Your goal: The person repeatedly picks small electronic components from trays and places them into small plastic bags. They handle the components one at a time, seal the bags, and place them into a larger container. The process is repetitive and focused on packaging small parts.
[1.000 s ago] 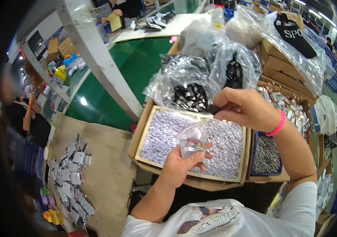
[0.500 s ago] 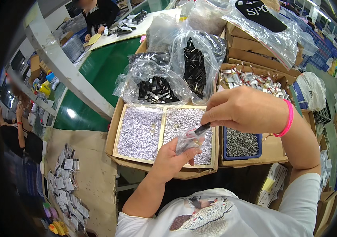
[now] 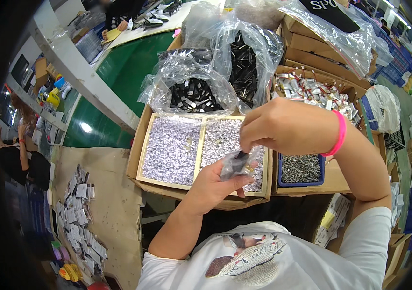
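Observation:
My left hand (image 3: 211, 186) holds a small clear plastic bag (image 3: 234, 167) between thumb and fingers, its mouth tilted up and to the right. Mostly inside the bag sits a slim black piece (image 3: 241, 155). Bits of gold colour show near the bag's lower right side. My right hand (image 3: 283, 126) reaches over from the right, its fingertips pinched on the black piece's upper end at the bag's mouth. Below both hands lies a wooden tray (image 3: 198, 152) with two compartments full of small white-and-grey pieces.
Behind the tray are open clear bags of black pieces (image 3: 195, 94) (image 3: 242, 67). At right stand a blue bin (image 3: 300, 183) of small metal parts and a carton of silver wired parts (image 3: 319, 92). Filled small packets (image 3: 78, 212) lie on cardboard at left. A slanted grey post (image 3: 78, 72) rises at left.
The black piece has gone deeper into the plastic bag, my right hand moving down with it. My left hand has shifted slightly up and right. The view has moved a little.

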Action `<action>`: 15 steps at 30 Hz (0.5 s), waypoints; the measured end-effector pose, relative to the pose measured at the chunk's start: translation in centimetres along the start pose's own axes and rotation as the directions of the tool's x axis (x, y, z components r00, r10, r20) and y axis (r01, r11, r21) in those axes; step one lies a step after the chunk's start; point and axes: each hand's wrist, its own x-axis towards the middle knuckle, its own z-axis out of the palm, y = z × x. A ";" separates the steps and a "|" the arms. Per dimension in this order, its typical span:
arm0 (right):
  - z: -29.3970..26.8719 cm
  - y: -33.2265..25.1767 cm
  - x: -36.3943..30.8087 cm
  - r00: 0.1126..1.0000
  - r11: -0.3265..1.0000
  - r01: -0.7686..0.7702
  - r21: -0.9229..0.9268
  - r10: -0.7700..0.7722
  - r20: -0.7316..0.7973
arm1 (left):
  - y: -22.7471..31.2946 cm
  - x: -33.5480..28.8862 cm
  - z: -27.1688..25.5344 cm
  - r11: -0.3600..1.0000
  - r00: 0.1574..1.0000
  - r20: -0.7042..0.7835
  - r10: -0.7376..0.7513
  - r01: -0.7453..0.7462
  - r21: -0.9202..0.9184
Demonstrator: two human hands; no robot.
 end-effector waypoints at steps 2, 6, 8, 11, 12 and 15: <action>-0.1 -0.1 0.2 0.999 1.000 0.026 0.003 -0.026 -0.028 | 0.4 -0.2 -0.6 0.999 1.000 -0.020 0.004 -0.003 0.046; 1.0 -0.6 1.0 0.999 0.998 0.016 0.067 -0.012 -0.052 | 0.3 -0.5 -1.4 0.999 0.999 0.007 0.049 -0.049 0.012; 1.1 -0.5 1.5 0.997 0.991 0.013 0.136 -0.002 -0.083 | 0.1 -0.5 -1.7 0.995 0.996 -0.001 0.091 -0.091 -0.040; 0.9 -0.4 1.7 0.999 0.992 -0.009 0.125 0.015 -0.049 | -0.1 -0.7 -2.2 0.994 0.995 -0.012 0.102 -0.102 -0.025; 0.9 -0.5 1.7 0.999 0.992 -0.043 0.121 0.046 -0.028 | -0.1 -0.8 -2.2 0.991 0.991 -0.007 0.132 -0.132 -0.023; 1.2 -0.7 1.8 0.996 0.999 -0.051 -0.009 0.050 -0.071 | -0.2 -0.8 -2.4 0.988 0.992 -0.059 0.107 -0.100 0.119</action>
